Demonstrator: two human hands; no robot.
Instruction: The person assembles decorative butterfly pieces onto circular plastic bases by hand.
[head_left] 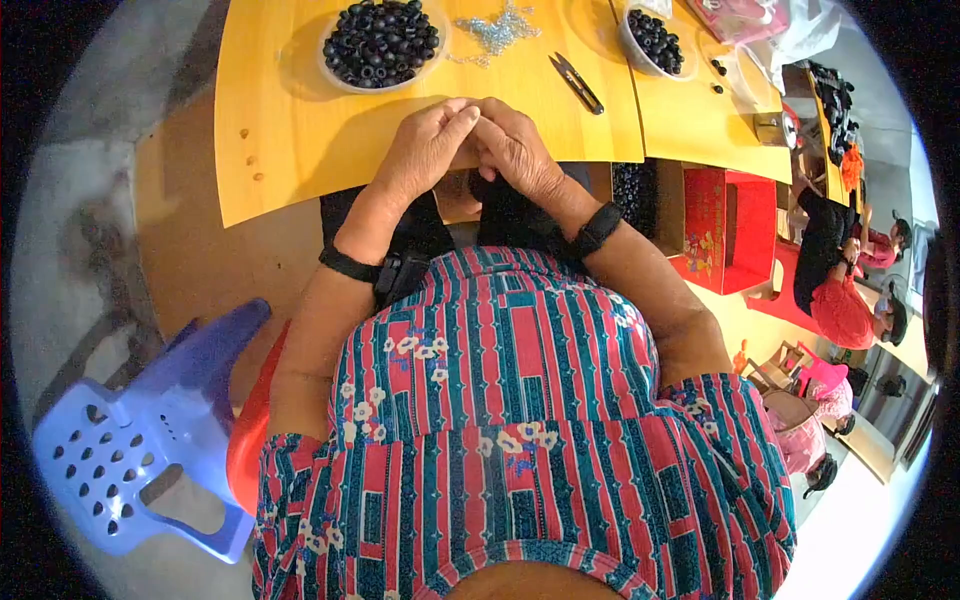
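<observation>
My left hand (430, 148) and my right hand (516, 148) meet at the near edge of the yellow table (290, 150). Their fingers are closed and pressed together, thumbs and fingertips touching; whatever lies between them, if anything, is hidden. Just beyond my left hand stands a clear round tub filled with black beads (380, 45). Past both hands lies a loose heap of small pale-blue and clear beads (497, 32). A pair of black thread snips (577, 84) rests on the tabletop, to the right of my right hand and farther away.
To the right stand a second tub of black beads (655, 42) and a metal tin (775, 130). A red box (735, 230) sits below the table's right part. On my left is a blue plastic stool (140, 450). Several people (850, 305) sit at the far right.
</observation>
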